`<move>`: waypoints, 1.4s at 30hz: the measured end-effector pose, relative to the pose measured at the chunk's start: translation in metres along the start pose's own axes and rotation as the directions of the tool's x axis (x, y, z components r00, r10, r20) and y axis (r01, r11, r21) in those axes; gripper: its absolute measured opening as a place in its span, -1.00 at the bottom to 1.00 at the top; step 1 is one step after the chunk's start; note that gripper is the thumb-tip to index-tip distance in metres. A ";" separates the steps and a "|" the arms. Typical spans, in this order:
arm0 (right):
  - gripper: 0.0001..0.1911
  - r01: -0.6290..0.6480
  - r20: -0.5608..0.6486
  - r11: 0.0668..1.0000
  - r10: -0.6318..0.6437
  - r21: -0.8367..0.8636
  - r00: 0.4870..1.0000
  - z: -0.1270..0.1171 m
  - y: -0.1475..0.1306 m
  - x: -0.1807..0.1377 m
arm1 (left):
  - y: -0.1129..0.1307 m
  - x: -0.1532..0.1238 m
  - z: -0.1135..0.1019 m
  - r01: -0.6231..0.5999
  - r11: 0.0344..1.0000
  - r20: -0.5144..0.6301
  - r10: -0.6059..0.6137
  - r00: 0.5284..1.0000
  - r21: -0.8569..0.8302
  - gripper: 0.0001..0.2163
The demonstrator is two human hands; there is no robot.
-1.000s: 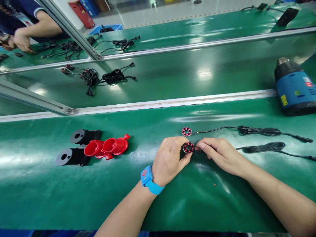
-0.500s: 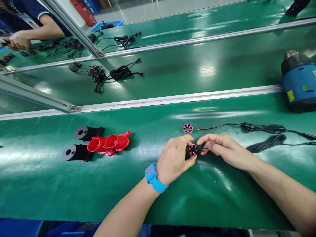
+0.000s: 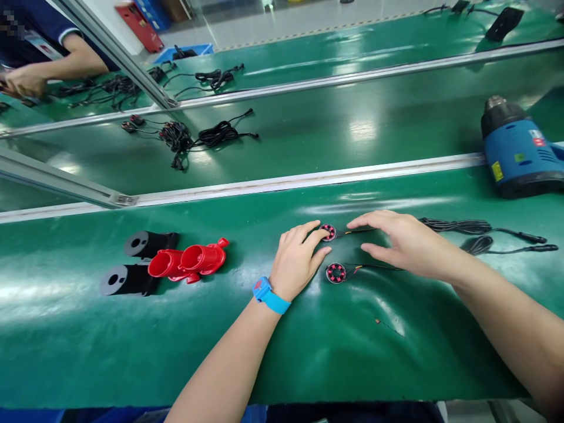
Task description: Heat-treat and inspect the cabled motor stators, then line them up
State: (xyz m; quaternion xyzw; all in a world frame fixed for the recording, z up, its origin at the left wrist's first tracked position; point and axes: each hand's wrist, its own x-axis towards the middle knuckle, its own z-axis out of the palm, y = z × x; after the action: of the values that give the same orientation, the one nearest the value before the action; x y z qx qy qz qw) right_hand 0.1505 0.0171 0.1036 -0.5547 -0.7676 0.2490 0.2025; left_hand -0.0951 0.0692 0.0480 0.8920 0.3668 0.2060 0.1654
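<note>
Letting go of the near disc [image 3: 336,272], now lying free on the belt [image 3: 308,352] mid-frame with its wire trailing right. Reaching instead for the far disc [image 3: 327,232] just above it: left hand [image 3: 297,258] open, fingertips touching its rim, not gripping yet. Right hand [image 3: 403,241] hovering flat and open over that disc's wire [image 3: 453,225], holding nothing. Looking like one disc done and moving on to the second. Sitting untouched at left: red caps [image 3: 187,262] and black caps [image 3: 132,264]. Heat gun [image 3: 515,150] parked upper right.
</note>
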 end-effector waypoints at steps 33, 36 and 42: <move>-0.45 -0.241 0.280 0.774 0.086 0.586 0.956 0.029 0.013 0.020 | 0.009 -0.003 -0.009 -0.059 0.991 0.019 0.061 0.998 -0.120 -0.81; -0.43 -0.178 0.214 0.824 0.071 0.538 0.974 0.021 0.017 0.016 | 0.010 -0.004 -0.015 -0.024 0.991 0.032 0.029 0.999 -0.129 -0.79; -0.77 -0.019 0.049 0.977 0.009 0.213 0.999 -0.015 0.014 0.005 | 0.020 -0.011 -0.037 -0.165 0.978 0.102 0.179 0.979 -0.129 -0.81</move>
State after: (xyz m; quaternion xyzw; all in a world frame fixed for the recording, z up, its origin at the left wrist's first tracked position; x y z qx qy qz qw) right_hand 0.1684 0.0276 0.1067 -0.5289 -0.7372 0.3446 0.2409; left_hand -0.1084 0.0535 0.0859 0.9190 0.2652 0.1906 0.2208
